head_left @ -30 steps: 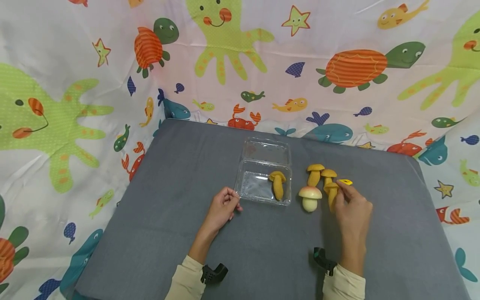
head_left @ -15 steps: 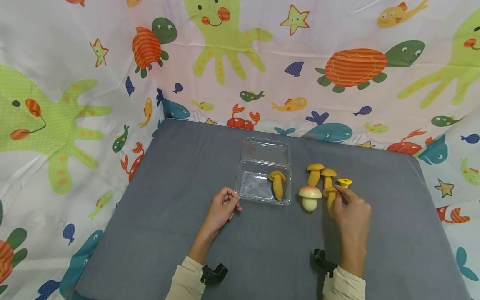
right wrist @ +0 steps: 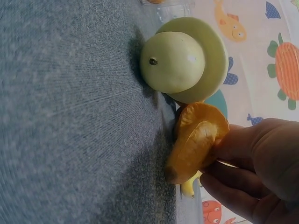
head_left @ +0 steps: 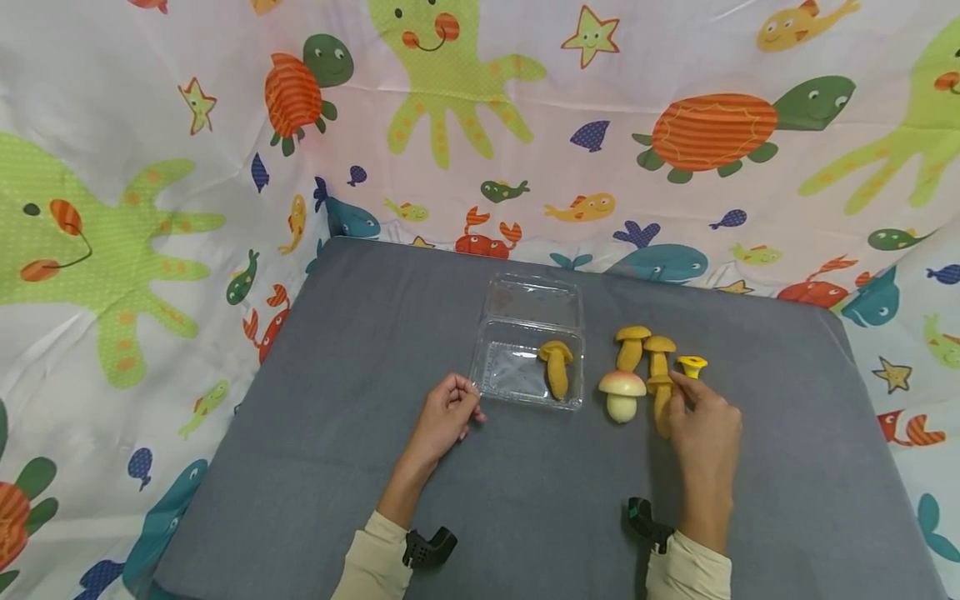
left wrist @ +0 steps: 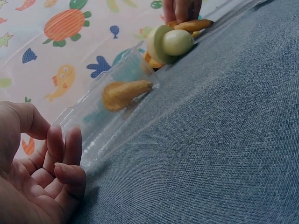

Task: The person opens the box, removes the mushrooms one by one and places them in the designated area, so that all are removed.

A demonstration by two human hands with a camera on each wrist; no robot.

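My right hand [head_left: 705, 425] pinches a tan toy mushroom [right wrist: 194, 144] by its side, with thumb and fingers near the cap. Its stem points toward me, close over the grey cloth. Just left of it is a cream toy mushroom with a pinkish cap [head_left: 622, 396]. Two more tan mushrooms stand behind, one farther left [head_left: 632, 348] and one nearer [head_left: 659, 357]. A yellow trumpet-shaped mushroom [head_left: 692, 365] is behind my right fingers. My left hand [head_left: 444, 418] pinches the front left corner of a clear plastic box [head_left: 495, 396]. Another tan mushroom [head_left: 557, 369] lies inside it.
The box's hinged lid [head_left: 534, 298] lies opened toward the back. A grey cloth [head_left: 322, 400] covers the table. A sea-animal print curtain [head_left: 517, 75] rises along the back and sides.
My right hand has shifted slightly left and toward me with the tan mushroom, uncovering more of the yellow one. The left hand stays at the box corner.
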